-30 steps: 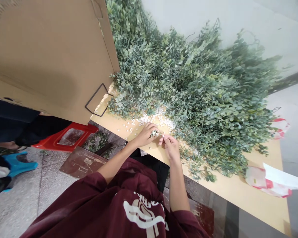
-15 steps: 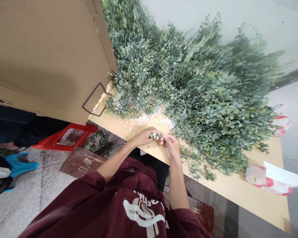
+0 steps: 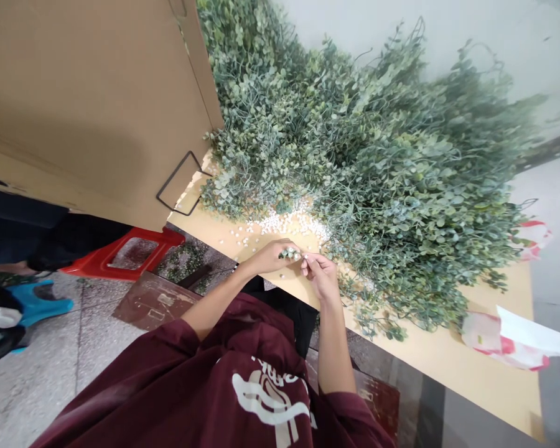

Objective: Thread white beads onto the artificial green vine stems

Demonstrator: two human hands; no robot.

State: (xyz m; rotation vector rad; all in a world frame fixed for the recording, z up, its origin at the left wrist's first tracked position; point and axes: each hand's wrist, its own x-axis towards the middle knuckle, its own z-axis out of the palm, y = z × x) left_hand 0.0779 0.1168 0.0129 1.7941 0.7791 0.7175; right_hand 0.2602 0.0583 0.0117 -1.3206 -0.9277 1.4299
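My left hand is closed on a small leafy sprig with white bits on it, above the table's front edge. Right beside it, my right hand pinches with thumb and finger at the sprig's end. A tiny white piece shows at those fingertips; its exact kind is too small to tell. Just behind the hands lie many small white pieces, scattered on the tabletop. A big heap of artificial green foliage rises behind them and to the right.
A large cardboard box stands at the left, with a black wire frame by its corner. On the table at right lies a red-and-white plastic bag. A red stool, a blue stool and another person's arm are at left.
Both hands stay in nearly the same place, fingertips still together at the sprig. The view has shifted very slightly.
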